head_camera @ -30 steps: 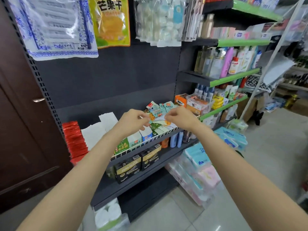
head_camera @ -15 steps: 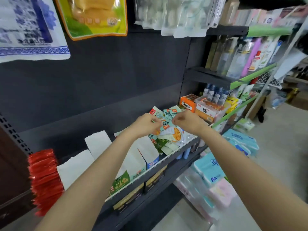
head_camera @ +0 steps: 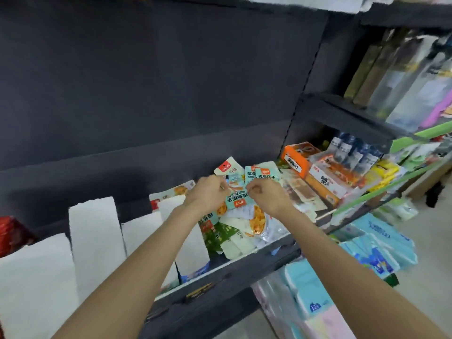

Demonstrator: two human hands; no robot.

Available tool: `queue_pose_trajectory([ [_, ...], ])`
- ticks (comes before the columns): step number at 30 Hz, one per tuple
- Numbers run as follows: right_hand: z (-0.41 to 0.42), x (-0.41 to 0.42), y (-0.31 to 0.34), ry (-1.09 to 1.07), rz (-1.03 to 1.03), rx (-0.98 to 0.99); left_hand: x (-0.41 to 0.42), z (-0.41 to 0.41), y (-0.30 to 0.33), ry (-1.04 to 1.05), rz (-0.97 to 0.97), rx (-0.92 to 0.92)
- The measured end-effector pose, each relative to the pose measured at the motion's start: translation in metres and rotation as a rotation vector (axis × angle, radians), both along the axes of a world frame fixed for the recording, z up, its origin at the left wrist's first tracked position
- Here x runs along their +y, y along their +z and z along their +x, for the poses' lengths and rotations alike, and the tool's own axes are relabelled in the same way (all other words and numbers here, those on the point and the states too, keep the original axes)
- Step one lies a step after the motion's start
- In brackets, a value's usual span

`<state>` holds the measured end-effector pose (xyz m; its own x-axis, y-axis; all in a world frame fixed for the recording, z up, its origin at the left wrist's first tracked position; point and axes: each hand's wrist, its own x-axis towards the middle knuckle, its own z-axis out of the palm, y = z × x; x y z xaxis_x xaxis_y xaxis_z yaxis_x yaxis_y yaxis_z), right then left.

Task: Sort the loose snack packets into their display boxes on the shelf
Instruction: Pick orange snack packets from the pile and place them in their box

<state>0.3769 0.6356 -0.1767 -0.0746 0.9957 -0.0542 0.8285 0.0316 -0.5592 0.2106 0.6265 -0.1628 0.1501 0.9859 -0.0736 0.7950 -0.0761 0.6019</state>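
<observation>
From where I stand, both forearms run off the bottom edge. The left hand and right hand cover part of the teal packet between them. The bottles upper right smear into blur. A red bundle is cut by the left edge.

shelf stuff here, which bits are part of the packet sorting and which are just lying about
Part of the job:
- teal snack packets, gripped by left hand and right hand
- loose packet pile
- orange display box

Just lying about:
- tissue packs
- bottles
- red packets
</observation>
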Motion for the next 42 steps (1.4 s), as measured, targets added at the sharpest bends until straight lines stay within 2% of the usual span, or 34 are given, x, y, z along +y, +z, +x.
queue_pose_trajectory([
  [8,0.010,0.054,-0.066,0.083,0.056,-0.055,0.045,0.040,-0.059,0.064,-0.020,0.073],
  [14,0.014,0.076,-0.109,0.067,0.079,-0.080,0.056,0.060,-0.095,-0.036,-0.073,0.232],
  [16,0.015,0.080,-0.124,0.052,0.117,-0.026,0.055,0.065,-0.102,-0.082,-0.091,0.332],
  [19,0.015,0.080,-0.137,0.023,0.293,0.104,0.048,0.070,-0.113,-0.094,0.003,0.404],
  [22,0.016,0.064,-0.136,-0.039,0.514,0.087,0.029,0.077,-0.120,-0.036,0.148,0.315],
  [23,0.016,0.057,-0.133,-0.056,0.557,0.139,0.020,0.080,-0.122,-0.016,0.191,0.254],
  [26,0.020,0.027,-0.117,-0.031,0.614,0.421,-0.013,0.087,-0.120,0.012,0.307,0.067],
  [31,0.023,-0.048,-0.090,0.023,0.757,0.731,-0.071,0.066,-0.109,0.131,0.597,-0.115],
  [33,0.021,-0.075,-0.085,0.073,0.721,0.818,-0.100,0.050,-0.107,0.252,0.759,-0.129],
  [35,0.013,-0.096,-0.085,0.159,0.635,0.818,-0.128,0.031,-0.106,0.355,0.864,-0.172],
  [37,0.003,-0.116,-0.086,0.269,0.557,0.830,-0.153,0.009,-0.105,0.401,0.869,-0.241],
  [40,-0.012,-0.142,-0.087,0.384,0.472,0.948,-0.183,-0.030,-0.109,0.470,0.785,-0.255],
  [42,-0.022,-0.157,-0.085,0.433,0.416,0.969,-0.201,-0.053,-0.112,0.485,0.735,-0.332],
])
